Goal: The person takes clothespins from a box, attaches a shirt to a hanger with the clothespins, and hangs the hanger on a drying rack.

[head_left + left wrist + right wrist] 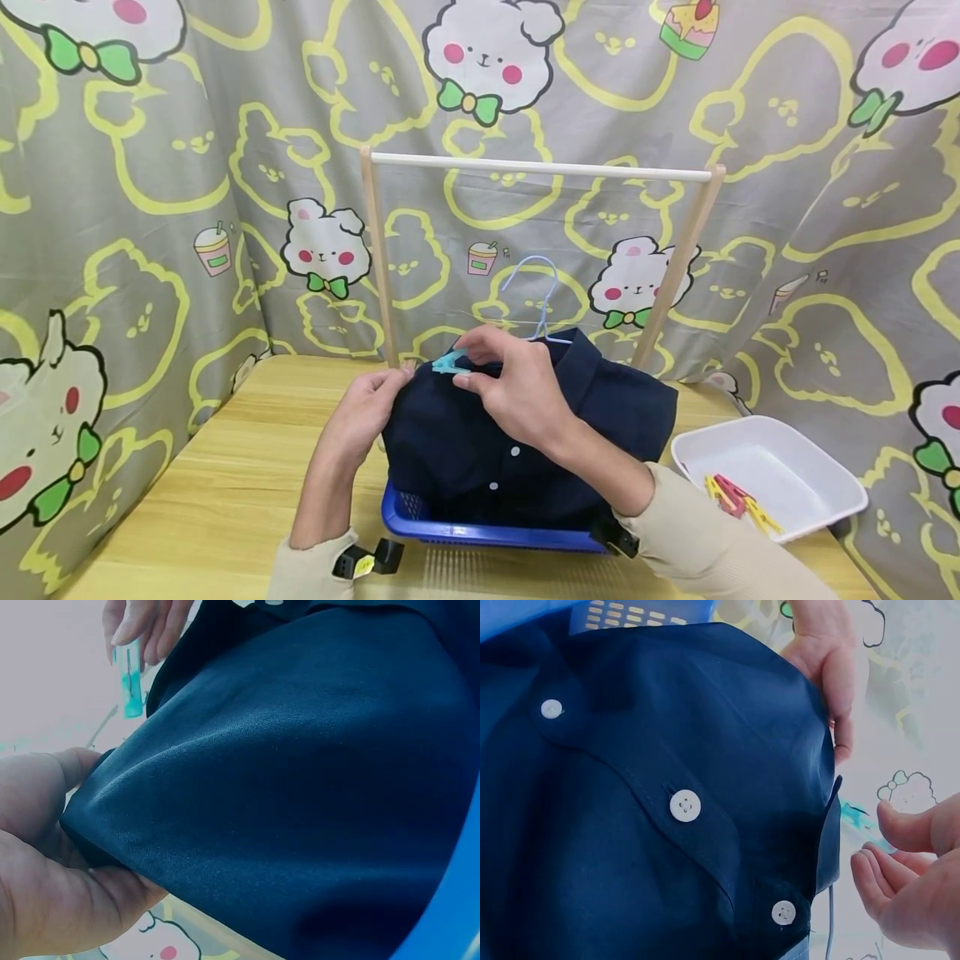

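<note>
A dark navy shirt (525,450) with white buttons hangs on a light blue wire hanger (542,292), its lower part in a blue basket (495,533). My left hand (367,408) holds the shirt's shoulder at the left; in the left wrist view that hand (67,847) has cloth between thumb and fingers. My right hand (525,383) pinches a teal clothespin (448,363) just above the shoulder, near the collar. The right wrist view shows the right hand (915,877) beside the shirt's edge, with the clothespin (855,816) partly hidden. Whether the clothespin touches the cloth, I cannot tell.
Behind the shirt stands a rack with wooden posts and a white bar (540,167). At the right, a white tray (825,500) holds several red and yellow clothespins (738,500). The wooden table (202,500) is bounded by patterned curtains (420,100).
</note>
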`<state>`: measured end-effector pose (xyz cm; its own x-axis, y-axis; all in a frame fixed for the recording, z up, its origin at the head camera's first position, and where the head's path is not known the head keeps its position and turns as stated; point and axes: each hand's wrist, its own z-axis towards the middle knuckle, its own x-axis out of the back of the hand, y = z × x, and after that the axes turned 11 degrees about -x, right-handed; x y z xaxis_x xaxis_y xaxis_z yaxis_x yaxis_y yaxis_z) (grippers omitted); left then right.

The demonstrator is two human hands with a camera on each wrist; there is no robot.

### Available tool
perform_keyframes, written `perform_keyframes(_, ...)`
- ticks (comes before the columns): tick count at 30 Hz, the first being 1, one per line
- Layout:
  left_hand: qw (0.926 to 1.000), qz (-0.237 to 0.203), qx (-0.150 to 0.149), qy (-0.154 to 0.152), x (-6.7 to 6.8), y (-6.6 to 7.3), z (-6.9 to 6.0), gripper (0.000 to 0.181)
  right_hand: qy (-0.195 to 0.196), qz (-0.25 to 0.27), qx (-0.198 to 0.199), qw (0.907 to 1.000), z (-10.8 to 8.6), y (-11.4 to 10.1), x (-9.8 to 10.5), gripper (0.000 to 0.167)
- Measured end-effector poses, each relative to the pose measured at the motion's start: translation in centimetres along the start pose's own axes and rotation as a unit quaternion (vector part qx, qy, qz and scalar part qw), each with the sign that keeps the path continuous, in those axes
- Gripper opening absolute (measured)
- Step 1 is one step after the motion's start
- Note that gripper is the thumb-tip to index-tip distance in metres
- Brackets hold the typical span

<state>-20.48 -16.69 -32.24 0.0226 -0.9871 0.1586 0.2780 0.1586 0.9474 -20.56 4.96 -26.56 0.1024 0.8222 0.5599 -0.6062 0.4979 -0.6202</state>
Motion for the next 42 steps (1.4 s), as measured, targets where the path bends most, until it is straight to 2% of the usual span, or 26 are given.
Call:
perform_keyframes(8, 0.9999, -0.006, -0.006, -0.007, -0.1, 0.0, 0.0, 0.045, 0.011, -0.015, 0.030, 0.9994, 0.1, 0.1, -0.2, 0.025)
perform_keyframes(14, 0.9999, -0.010, 0.004, -0.003, -0.1, 0.0, 0.0, 0.046, 0.022, -0.033, 0.062, 0.9973, 0.2, 0.2, -0.5, 0.022)
perform_keyframes(23, 0.9997, 0.002, 0.015, 0.020, -0.4, 0.2, 0.1, 0.045, 0.021, -0.066, 0.091, 0.9934, 0.6, 0.1, -0.7, 0.015)
perform_keyframes(33, 0.9988, 0.012, 0.016, 0.045, -0.7, 0.2, 0.1, 0.046, 0.003, -0.095, 0.089, 0.9915, 1.4, -0.5, -0.6, 0.017)
perform_keyframes(42, 0.9986, 0.012, 0.012, 0.051, -0.9, 0.2, 0.2, 0.046, -0.022, -0.125, 0.080, 0.9886, 2.2, -1.0, -0.6, 0.024)
